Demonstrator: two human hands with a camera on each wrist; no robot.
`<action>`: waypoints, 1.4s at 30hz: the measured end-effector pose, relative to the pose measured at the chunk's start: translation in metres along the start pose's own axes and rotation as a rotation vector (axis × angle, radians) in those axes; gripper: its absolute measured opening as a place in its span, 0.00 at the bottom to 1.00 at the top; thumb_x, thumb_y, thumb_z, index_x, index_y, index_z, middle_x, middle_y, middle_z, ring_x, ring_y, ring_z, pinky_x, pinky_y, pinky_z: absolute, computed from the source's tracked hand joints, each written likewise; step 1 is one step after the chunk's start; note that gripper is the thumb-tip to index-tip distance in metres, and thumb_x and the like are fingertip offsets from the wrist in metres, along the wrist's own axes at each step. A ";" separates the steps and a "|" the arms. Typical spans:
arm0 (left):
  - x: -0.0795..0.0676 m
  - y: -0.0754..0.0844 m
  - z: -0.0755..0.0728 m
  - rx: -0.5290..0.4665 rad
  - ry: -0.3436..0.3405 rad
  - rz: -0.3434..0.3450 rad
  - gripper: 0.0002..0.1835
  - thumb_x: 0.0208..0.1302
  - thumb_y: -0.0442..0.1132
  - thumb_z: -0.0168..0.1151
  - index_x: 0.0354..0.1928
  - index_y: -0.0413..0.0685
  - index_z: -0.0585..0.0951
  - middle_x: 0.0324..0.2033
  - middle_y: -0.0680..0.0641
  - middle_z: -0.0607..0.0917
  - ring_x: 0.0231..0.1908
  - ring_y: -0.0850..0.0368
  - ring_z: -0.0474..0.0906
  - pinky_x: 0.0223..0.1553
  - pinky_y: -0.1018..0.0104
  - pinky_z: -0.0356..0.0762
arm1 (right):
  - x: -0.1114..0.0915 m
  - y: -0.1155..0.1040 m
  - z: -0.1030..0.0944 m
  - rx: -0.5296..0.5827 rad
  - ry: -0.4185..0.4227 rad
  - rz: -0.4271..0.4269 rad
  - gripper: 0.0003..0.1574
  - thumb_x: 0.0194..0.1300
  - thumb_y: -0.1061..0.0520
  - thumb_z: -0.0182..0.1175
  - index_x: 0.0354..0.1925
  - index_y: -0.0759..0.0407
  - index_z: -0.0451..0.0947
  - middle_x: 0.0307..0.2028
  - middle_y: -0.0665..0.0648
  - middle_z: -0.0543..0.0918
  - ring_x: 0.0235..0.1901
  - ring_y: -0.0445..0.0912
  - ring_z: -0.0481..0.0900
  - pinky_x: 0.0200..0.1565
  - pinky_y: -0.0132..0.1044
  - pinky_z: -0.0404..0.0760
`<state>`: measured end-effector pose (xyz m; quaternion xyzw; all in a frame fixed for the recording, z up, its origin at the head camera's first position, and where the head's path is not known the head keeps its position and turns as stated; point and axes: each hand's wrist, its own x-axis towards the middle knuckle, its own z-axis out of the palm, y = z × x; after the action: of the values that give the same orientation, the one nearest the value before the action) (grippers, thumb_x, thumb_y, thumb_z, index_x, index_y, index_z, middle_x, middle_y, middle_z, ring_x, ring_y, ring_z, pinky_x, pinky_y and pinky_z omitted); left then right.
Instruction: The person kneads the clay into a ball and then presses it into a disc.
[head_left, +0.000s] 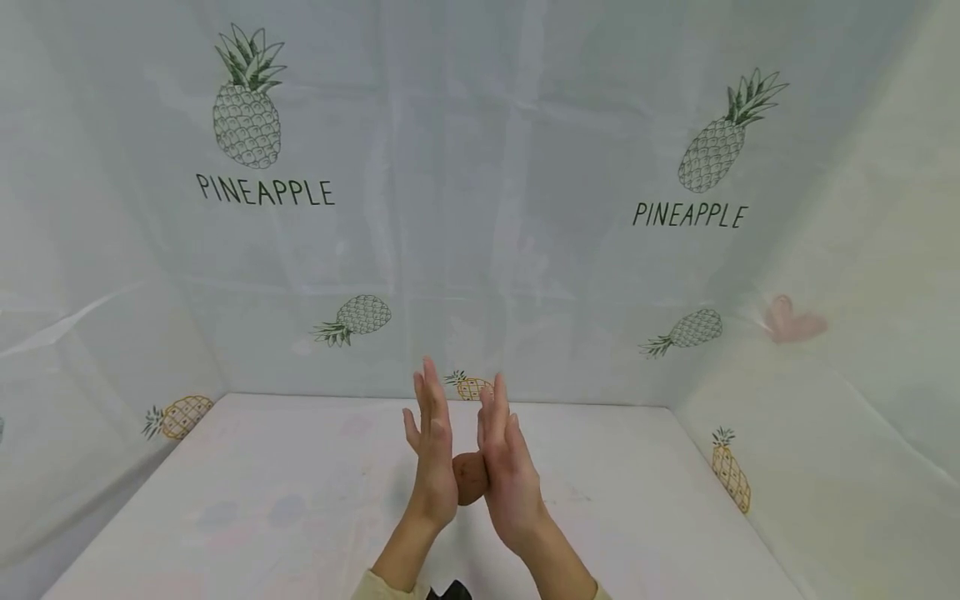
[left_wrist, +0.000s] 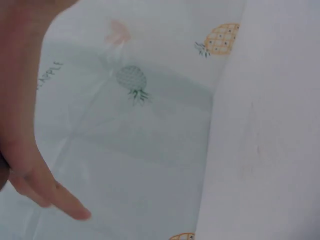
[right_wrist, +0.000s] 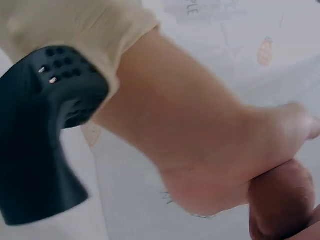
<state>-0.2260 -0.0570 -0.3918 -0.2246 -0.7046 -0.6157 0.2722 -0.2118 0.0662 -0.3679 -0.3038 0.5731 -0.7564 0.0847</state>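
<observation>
Between my two palms sits a small, brown, rounded lump (head_left: 470,479). My left hand (head_left: 435,467) presses its left side, fingers straight and pointing up. From the other side my right hand (head_left: 513,487) presses it with the palm, its fingers extended too. Both hands are raised in front of me, over the white tabletop. In the right wrist view the lump (right_wrist: 281,200) looks smooth and reddish brown, lying against the heel of a hand. Only a dark sliver of it shows at the left edge of the left wrist view.
A white table (head_left: 300,467) spreads below the hands. Pale sheeting (head_left: 480,208) printed with pineapples hangs behind it and along both sides. A black device (right_wrist: 45,135) is worn at the wrist beside a beige sleeve (right_wrist: 95,25).
</observation>
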 end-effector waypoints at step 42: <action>-0.001 -0.005 -0.001 -0.044 0.008 -0.084 0.36 0.82 0.66 0.17 0.86 0.69 0.33 0.85 0.56 0.32 0.83 0.55 0.19 0.71 0.36 0.07 | -0.003 -0.006 0.003 -0.032 -0.010 -0.065 0.35 0.83 0.34 0.12 0.82 0.23 0.18 0.84 0.41 0.23 0.83 0.49 0.17 0.72 0.69 0.13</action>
<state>-0.2288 -0.0589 -0.3960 -0.1983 -0.6985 -0.6429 0.2438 -0.2065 0.0669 -0.3632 -0.3272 0.5744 -0.7481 0.0580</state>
